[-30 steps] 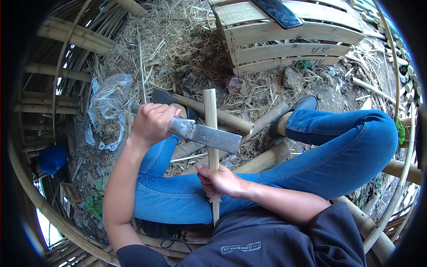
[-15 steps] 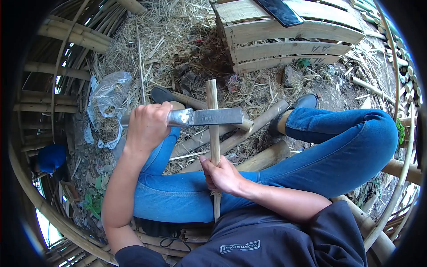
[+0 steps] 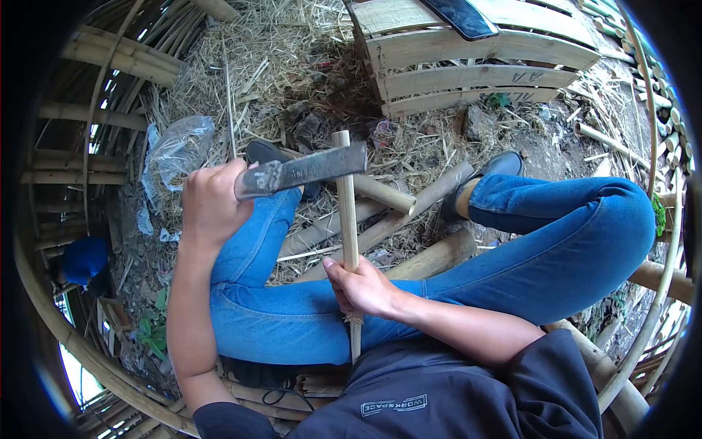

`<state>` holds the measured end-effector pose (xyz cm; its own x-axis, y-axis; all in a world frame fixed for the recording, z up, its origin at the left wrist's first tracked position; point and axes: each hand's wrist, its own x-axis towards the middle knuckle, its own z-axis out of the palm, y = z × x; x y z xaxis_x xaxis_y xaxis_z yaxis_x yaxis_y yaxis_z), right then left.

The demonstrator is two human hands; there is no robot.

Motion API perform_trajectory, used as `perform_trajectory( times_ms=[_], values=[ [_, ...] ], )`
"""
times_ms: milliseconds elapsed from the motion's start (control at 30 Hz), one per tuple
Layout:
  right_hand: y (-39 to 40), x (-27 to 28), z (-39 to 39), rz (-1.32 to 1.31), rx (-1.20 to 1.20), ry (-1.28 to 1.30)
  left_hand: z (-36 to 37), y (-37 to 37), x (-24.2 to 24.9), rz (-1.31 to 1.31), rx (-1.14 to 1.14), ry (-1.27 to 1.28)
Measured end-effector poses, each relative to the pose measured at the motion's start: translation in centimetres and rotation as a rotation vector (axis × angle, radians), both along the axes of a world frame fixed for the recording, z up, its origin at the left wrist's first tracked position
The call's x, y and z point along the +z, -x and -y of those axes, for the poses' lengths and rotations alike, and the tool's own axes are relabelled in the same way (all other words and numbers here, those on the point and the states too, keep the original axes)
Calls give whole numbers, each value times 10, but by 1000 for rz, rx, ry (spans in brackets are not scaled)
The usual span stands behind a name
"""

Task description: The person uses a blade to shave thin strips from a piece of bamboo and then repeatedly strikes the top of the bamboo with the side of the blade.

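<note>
My left hand [image 3: 212,201] is wrapped round the grip of a chopping knife [image 3: 314,168] with a dark, square-ended metal blade. The blade slants up to the right and overlaps the upper part of a pale, slim wooden stick [image 3: 346,212]. Lower down, my right hand [image 3: 362,287] grips that stick, thumb along its side. Below the fist, frayed fibres [image 3: 354,317] show on the stick, and its lower end lies over my jeans near the shirt hem.
Bamboo poles [image 3: 409,212] lie between my feet on straw-covered ground. A slatted wooden crate [image 3: 482,77] with a phone [image 3: 468,20] on it stands ahead. Plastic bags [image 3: 179,154] lie to the left. Cut bamboo [image 3: 665,135] is stacked at right. A person in blue [image 3: 84,260] is at far left.
The knife and my left hand have shifted left, and the blade has tilted with its tip higher. The stick's top has moved slightly left; my right hand keeps its grip.
</note>
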<state>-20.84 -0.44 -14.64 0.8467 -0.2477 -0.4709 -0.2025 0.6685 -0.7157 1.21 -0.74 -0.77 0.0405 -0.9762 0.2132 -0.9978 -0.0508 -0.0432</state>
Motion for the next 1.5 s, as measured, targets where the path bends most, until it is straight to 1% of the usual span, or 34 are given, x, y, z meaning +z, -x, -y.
perform_trajectory(
  times_ms=[33,133,167,200,267,300,367,533,600,700,800,833,933,967,1133,1200,1333,1400,1500],
  values=[
    [0,0,0,14,-4,-31,-2,4,3,-40,-44,-60],
    [0,-1,2,44,-17,-131,-9,18,5,-2,-125,-235],
    [0,1,2,47,-27,-174,-12,18,0,64,-116,-269],
    [1,1,2,49,-37,-219,-12,19,-3,68,-95,-268],
    [2,3,0,41,-22,-179,-11,21,-7,77,-47,-267],
    [2,4,0,40,-14,-156,-10,19,-8,92,-34,-231],
    [1,5,-3,16,-17,-192,-6,13,-10,121,-4,-160],
    [2,7,0,0,-22,-213,4,4,-11,166,21,-146],
    [1,1,0,20,-24,-202,6,4,-14,149,68,-152],
    [3,7,-6,44,15,-130,16,-4,-2,270,241,-32],
    [-1,5,-3,22,-1,-229,11,-29,7,270,208,40],
    [0,4,-1,24,-21,-263,7,-29,5,218,204,78],
    [2,4,-3,57,-25,-228,1,-20,5,95,167,44],
    [2,4,-4,49,-18,-250,0,-14,5,126,116,73],
    [1,2,3,67,14,-344,-4,8,6,19,-45,32],
    [2,6,4,31,22,-306,-7,12,3,-9,-100,-15],
    [3,6,3,37,32,-268,-11,21,-6,10,-115,-166],
    [3,7,4,45,19,-316,-11,14,-26,50,-99,-179],
    [6,7,3,37,14,-351,-7,15,-35,41,-61,-195]
  ],
)
